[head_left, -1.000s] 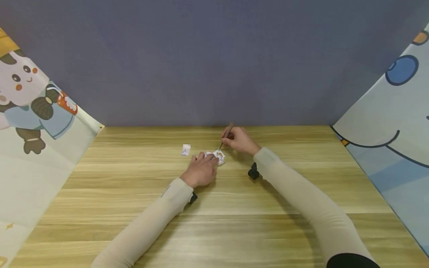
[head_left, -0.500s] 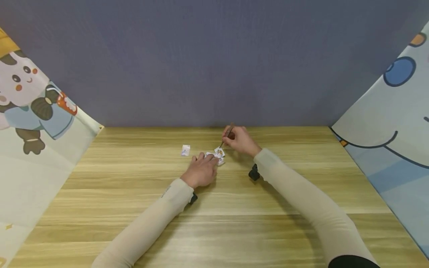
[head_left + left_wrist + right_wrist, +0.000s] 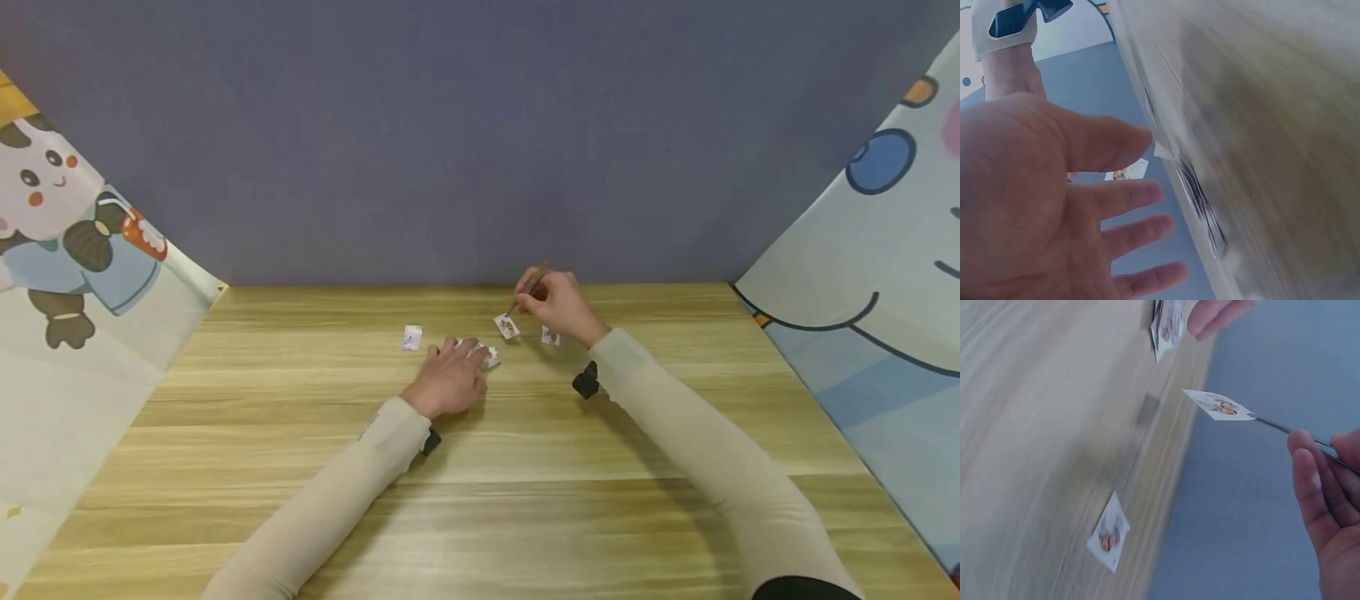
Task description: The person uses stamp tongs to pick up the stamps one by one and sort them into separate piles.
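Note:
My left hand (image 3: pixel 459 360) lies flat on the wooden table (image 3: pixel 300 467), its straight fingers (image 3: pixel 1141 194) pressing a small pile of picture stamps (image 3: pixel 490 357). In the left wrist view the pile (image 3: pixel 1200 206) shows edge-on at the fingertips. To the right, my right hand (image 3: pixel 542 302) pinches thin tweezers (image 3: pixel 1288 429) that hold one stamp (image 3: pixel 507 326) in the air above the table. The right wrist view shows this stamp (image 3: pixel 1219 405) gripped by its corner. Just below the right hand, another stamp (image 3: pixel 551 336) lies flat on the table.
One more single stamp (image 3: pixel 412 337) lies left of the pile. A grey-blue wall (image 3: pixel 465 142) closes the table's far edge. Cartoon-printed sheets stand at the left (image 3: pixel 67 275) and right (image 3: pixel 877 275) sides. Both wrists wear black camera mounts (image 3: pixel 586 382).
My right hand has lifted a stamp off the pile with the tweezers and carried it right and away. A stamp beside that hand has come into view. The left hand stays put.

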{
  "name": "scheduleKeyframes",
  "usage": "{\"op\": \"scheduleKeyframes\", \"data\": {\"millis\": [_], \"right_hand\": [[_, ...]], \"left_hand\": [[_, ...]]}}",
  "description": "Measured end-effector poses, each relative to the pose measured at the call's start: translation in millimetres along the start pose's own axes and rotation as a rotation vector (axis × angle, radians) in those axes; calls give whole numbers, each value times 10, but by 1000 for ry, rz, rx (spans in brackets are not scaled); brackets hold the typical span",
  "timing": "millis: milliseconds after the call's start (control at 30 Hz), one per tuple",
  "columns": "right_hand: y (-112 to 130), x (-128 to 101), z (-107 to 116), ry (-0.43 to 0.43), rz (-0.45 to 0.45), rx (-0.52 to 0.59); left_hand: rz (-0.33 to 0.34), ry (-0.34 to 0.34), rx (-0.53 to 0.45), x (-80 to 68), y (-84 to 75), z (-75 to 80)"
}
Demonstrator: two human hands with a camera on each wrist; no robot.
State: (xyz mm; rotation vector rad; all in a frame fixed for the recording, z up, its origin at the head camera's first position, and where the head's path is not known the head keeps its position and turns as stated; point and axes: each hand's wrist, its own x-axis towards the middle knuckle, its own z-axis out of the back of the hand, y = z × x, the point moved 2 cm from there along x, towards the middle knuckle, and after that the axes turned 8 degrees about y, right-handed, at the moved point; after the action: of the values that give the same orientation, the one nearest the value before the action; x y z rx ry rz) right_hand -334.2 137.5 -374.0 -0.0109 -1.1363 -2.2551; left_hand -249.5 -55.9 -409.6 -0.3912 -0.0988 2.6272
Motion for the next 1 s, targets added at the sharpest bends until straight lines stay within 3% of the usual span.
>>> {"op": "scheduleKeyframes", "data": {"millis": [233,433,700,1000], "right_hand": [[-102,-132,190,-45,-50,15],[-275,-246,275,-51,-114,4],[-486,-359,271,-56,-138,71],[-545,-447,256,-20,-175,12]], "left_hand": [[-41,-13,4,64,-126,51],[-52,17,40,206,-363,101],[-94,61,131,445,-663,50],[-77,104,176,549,-800,-9]]}}
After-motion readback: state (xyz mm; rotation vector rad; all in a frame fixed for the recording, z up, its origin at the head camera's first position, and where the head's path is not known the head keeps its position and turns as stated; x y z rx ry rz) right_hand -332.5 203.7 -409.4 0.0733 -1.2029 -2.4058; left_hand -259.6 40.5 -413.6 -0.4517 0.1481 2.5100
